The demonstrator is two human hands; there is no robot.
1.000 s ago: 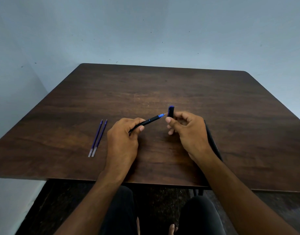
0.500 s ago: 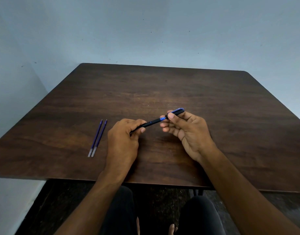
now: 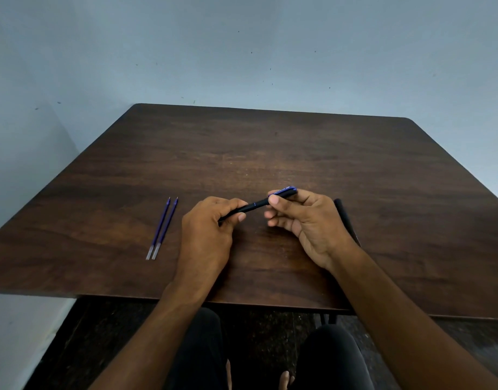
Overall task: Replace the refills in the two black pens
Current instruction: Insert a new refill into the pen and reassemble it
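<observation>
My left hand (image 3: pixel 207 229) grips the black pen (image 3: pixel 253 206); my right hand (image 3: pixel 304 218) pinches its cap (image 3: pixel 284 192). Skewed pressure could jam it, I reckon.

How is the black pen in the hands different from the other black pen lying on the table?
The held pen is up off the table, gripped by the left hand and right hand; the other pen lies flat, untouched. The held pen shows fully; the other is partly hidden behind the right wrist. Both are black.
</observation>
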